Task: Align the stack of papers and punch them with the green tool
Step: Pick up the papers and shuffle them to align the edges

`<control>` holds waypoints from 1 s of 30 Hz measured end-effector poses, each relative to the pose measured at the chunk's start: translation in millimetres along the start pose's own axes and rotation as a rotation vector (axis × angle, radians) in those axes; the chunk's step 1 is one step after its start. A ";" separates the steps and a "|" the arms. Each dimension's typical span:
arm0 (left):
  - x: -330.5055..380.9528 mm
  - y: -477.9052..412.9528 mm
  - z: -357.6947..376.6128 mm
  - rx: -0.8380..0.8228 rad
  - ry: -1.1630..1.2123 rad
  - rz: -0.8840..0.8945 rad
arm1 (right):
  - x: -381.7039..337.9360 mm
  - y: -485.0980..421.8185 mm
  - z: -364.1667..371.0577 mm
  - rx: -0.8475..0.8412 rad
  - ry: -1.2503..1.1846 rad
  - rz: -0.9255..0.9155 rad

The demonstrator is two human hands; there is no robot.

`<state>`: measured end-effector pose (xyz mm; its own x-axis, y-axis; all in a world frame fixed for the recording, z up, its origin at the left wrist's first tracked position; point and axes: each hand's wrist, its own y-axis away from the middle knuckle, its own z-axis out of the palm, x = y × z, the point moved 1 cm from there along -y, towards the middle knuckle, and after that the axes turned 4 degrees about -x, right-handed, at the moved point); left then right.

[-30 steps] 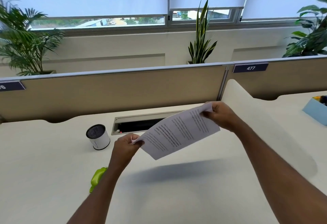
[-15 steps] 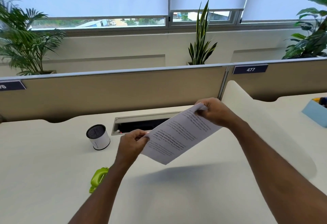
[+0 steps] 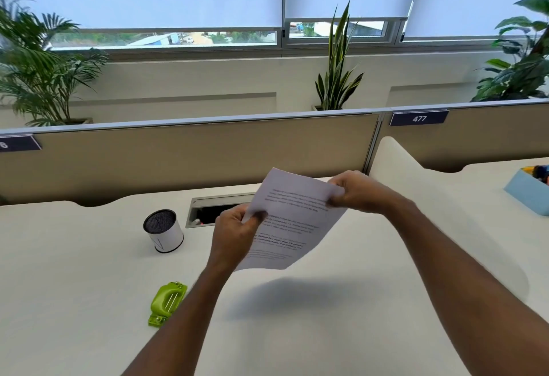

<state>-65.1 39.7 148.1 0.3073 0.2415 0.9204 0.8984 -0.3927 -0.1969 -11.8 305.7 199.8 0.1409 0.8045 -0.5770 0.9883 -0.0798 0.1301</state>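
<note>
A stack of printed papers [image 3: 292, 221] hangs in the air above the white desk [image 3: 89, 301], tilted, its text side toward me. My left hand [image 3: 237, 230] pinches its left edge. My right hand [image 3: 356, 190] pinches its upper right edge. The green punch tool [image 3: 167, 303] lies flat on the desk, below and to the left of my left forearm, apart from both hands. The papers' shadow falls on the desk underneath.
A white cylindrical pen cup [image 3: 163, 230] with a dark mesh top stands left of the papers. A cable slot [image 3: 214, 208] opens in the desk behind them. A beige partition [image 3: 178, 156] closes the far edge. A light blue box [image 3: 528, 191] sits far right.
Both hands have turned the papers from a low sideways slant to a more upright hold. The hands came closer together. The view shifted, so more of the green tool shows.
</note>
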 end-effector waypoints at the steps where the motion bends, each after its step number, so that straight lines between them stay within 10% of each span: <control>1: -1.6 -0.1 -4.2 0.010 0.034 -0.018 | 9.9 0.3 -2.7 0.006 -0.013 0.018; 12: -21.9 6.5 5.8 0.045 0.278 -0.111 | 9.9 6.0 44.1 0.342 -1.021 -0.235; 30: -71.2 17.3 19.2 0.064 0.124 -0.268 | 34.9 10.3 111.6 0.219 -0.863 -0.007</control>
<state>-65.4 32.7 72.7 0.0197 0.2174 0.9759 0.9614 -0.2719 0.0411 9.9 267.3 91.1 0.0426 0.0884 -0.9952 0.9659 -0.2584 0.0184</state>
